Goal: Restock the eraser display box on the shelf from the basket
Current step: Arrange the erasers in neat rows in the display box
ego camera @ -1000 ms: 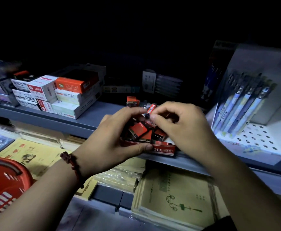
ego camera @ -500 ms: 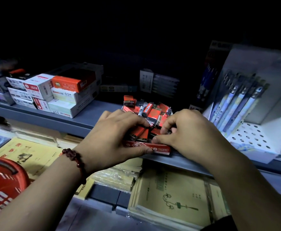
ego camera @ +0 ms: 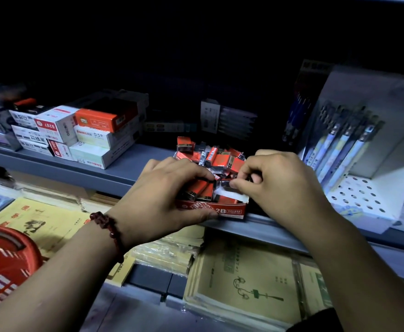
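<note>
The eraser display box (ego camera: 229,210) sits at the near edge of the shelf (ego camera: 81,171), red front with "2B" on it facing out. It's already heaped with red and dark erasers (ego camera: 220,159), messier toward the far side.

The left hand (ego camera: 162,197) grips the box from its left end, thumb along the front wall and fingers curled over the top of the pile. My guess is that's to stop the light cardboard sliding back while the other hand works, and to hold the loose ones in. The right hand (ego camera: 280,185) has thumb and forefinger pinched on what looks like a dark eraser (ego camera: 227,182) near the middle. It's probably being tucked into the gap near the front where white cardboard shows, though it's too dim to be sure.

The red basket (ego camera: 2,264) is down at the near left, below the shelf and well apart from the box; I can't see what's in it.

Next to the box on the right is a white pen stand (ego camera: 354,195), so there's not much elbow room that side. Stacked boxes (ego camera: 93,133) sit further left.
</note>
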The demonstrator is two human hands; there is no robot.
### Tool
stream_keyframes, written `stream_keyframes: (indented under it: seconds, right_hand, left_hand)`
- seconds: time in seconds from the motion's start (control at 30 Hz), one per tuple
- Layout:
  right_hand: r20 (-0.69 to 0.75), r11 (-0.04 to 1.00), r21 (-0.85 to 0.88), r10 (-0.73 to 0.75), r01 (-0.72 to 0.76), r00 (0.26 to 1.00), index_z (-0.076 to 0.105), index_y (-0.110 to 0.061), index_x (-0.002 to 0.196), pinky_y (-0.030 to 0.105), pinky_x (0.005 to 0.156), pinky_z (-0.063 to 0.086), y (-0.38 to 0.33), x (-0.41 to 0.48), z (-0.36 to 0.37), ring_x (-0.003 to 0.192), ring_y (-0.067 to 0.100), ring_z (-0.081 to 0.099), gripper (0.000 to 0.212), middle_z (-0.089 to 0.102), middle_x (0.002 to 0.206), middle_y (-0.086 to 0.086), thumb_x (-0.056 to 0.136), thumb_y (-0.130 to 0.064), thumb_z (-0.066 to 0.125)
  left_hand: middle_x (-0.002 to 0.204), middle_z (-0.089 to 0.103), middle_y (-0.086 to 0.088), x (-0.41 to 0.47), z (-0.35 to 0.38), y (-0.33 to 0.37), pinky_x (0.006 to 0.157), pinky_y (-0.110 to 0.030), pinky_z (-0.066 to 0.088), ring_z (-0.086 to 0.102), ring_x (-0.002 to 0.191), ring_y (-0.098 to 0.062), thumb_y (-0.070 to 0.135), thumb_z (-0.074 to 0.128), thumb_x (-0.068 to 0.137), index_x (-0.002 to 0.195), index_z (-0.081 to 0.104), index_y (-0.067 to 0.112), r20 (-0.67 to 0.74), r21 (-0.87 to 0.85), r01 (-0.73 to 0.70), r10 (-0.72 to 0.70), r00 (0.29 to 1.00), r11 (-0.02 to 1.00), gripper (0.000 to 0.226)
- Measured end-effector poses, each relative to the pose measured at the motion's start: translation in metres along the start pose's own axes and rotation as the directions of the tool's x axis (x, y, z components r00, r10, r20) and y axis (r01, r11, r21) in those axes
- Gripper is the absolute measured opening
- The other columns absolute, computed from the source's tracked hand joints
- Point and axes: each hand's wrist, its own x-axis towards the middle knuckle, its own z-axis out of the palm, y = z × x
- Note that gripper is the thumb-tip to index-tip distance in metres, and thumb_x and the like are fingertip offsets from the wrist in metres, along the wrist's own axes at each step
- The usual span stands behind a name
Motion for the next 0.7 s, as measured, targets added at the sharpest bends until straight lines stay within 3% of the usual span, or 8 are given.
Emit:
stream_keyframes:
  seconds: [0.13,0.23,0.37,0.43,0.53,0.6,0.7]
  right_hand:
    - [-0.025,0.999,-0.016,0.049,-0.049,0.999,0.064,-0.023,0.066,0.029,0.062,0.044,0.0015,0.0016,0.0012,0.066,0.008,0.056,0.036,0.060,0.068,-0.009,0.084,-0.052,0.075]
    - [0.079,0.992,-0.103,0.074,-0.065,0.994,0.067,-0.017,0.063,0.028,0.057,0.040,-0.0006,0.0028,0.0047,0.066,0.016,0.060,0.047,0.064,0.061,-0.004,0.088,-0.057,0.068]
    - [0.232,0.997,0.054,0.045,-0.059,0.972,0.050,-0.005,0.055,0.030,0.050,0.031,0.0047,0.0035,0.0049,0.046,0.021,0.039,0.059,0.038,0.047,0.004,0.095,-0.046,0.064]
    - [0.323,0.984,0.157,0.028,-0.082,0.946,0.057,-0.006,0.057,0.032,0.051,0.033,0.0074,0.0046,0.0001,0.045,0.015,0.034,0.052,0.040,0.049,0.006,0.095,-0.041,0.067]
    - [0.390,0.959,0.250,0.024,-0.131,0.921,0.078,-0.016,0.072,0.022,0.049,0.036,0.0064,0.0050,-0.0023,0.043,0.004,0.039,0.026,0.057,0.052,0.002,0.089,-0.037,0.075]
    - [0.392,0.927,0.330,0.039,-0.180,0.919,0.080,-0.018,0.075,0.019,0.045,0.033,0.0056,0.0053,-0.0003,0.040,0.003,0.038,0.018,0.058,0.051,0.000,0.085,-0.032,0.080]
    - [0.387,0.883,0.417,0.042,-0.215,0.921,0.080,-0.018,0.077,0.022,0.053,0.037,0.0082,0.0055,-0.0003,0.049,0.008,0.047,0.013,0.069,0.063,0.009,0.086,-0.028,0.080]
  left_hand:
    - [0.116,0.059,0.028,0.0027,-0.0014,0.0006,0.098,-0.033,0.035,0.051,0.108,0.000,0.080,0.058,0.073,0.120,0.058,0.045,-0.002,-0.003,0.002,-0.002,1.000,1.000,0.059]
    - [0.111,0.059,0.029,0.0067,-0.0026,0.0021,0.094,-0.030,0.034,0.050,0.105,0.000,0.084,0.057,0.069,0.113,0.056,0.045,0.019,0.009,0.009,-0.009,1.000,1.000,0.058]
    - [0.110,0.059,0.029,0.0091,-0.0022,0.0045,0.096,-0.033,0.034,0.048,0.106,-0.001,0.079,0.065,0.068,0.113,0.055,0.044,0.033,0.033,0.021,-0.022,0.999,0.999,0.058]
    - [0.110,0.059,0.029,0.0092,-0.0017,0.0047,0.096,-0.033,0.033,0.047,0.106,-0.001,0.077,0.068,0.069,0.114,0.056,0.043,0.032,0.032,0.035,-0.036,0.999,0.999,0.058]
    - [0.111,0.059,0.029,0.0086,-0.0013,0.0045,0.096,-0.032,0.033,0.048,0.107,-0.002,0.081,0.061,0.067,0.115,0.055,0.044,0.037,0.043,0.031,-0.033,0.999,0.999,0.060]
    - [0.112,0.060,0.028,0.0081,-0.0010,0.0040,0.097,-0.032,0.033,0.048,0.107,-0.002,0.083,0.056,0.066,0.115,0.056,0.044,0.043,0.030,0.039,-0.040,0.998,0.999,0.062]
    - [0.114,0.060,0.029,0.0077,0.0005,0.0024,0.098,-0.032,0.033,0.049,0.110,-0.001,0.083,0.058,0.066,0.116,0.056,0.045,0.033,0.010,0.035,-0.035,0.999,0.999,0.062]
